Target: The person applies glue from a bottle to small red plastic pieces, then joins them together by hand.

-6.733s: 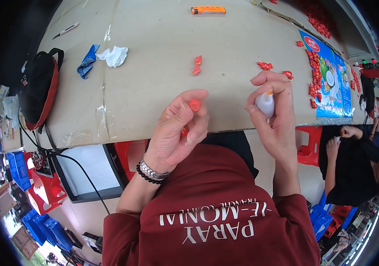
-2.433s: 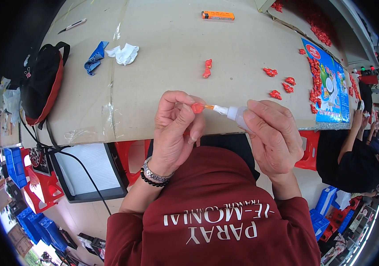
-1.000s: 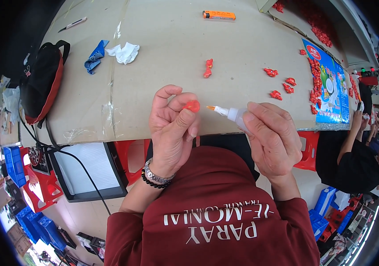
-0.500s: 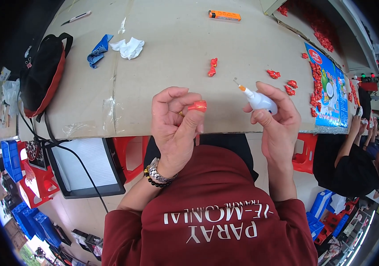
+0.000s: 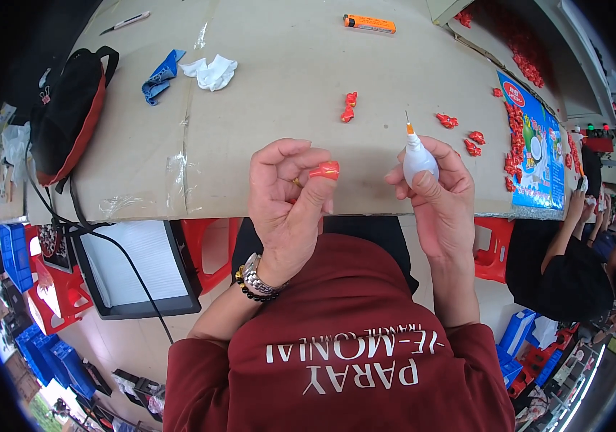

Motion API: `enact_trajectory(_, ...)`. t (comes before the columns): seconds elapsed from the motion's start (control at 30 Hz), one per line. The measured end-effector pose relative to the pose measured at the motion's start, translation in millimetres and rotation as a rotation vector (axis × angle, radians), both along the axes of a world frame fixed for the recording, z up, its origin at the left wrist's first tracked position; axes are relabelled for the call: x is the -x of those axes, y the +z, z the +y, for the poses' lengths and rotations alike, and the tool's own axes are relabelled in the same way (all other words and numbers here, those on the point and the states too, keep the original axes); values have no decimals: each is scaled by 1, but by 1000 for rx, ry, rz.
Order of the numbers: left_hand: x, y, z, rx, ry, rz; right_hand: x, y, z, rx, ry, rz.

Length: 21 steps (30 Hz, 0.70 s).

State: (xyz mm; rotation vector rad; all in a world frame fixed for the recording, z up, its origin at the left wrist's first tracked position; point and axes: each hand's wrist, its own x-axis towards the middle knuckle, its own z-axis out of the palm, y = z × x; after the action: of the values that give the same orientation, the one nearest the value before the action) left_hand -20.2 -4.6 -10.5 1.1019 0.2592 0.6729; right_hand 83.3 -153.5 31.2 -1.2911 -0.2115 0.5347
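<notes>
A workbench covered with taped brown cardboard [image 5: 286, 108] is seen from above, with red plastic stools and a flat white-faced panel in a black frame [image 5: 139, 266] below its near edge. At the far left of the bench a black bag with red trim [image 5: 67, 119] is laid, and beside it a crumpled blue scrap [image 5: 158, 76] and a crumpled white cloth [image 5: 213, 72]. Near the bench edge a small red folded piece [image 5: 324, 171] is pinched between thumb and fingertips of the left hand [image 5: 286, 201], whose wrist is ringed by a metal watch and dark beads. Just beside it, a small white squeeze bottle with an orange needle tip [image 5: 418, 157] is gripped upright in the right hand [image 5: 441, 198], apart from the piece. Further red pieces [image 5: 350, 108] are scattered beyond, toward a blue printed sheet [image 5: 535, 147]
</notes>
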Motion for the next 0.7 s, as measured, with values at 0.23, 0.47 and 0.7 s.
enact_trajectory(0.23,-1,1,9,464,-238,-40,0,4,1,-95,42,50)
enact_trajectory(0.47,-3,-2,10,625,-335,-54,-3,4,2,-227,84,111)
enact_trajectory(0.7,-3,-4,12,770,-407,-120,-23,9,11,-156,54,69)
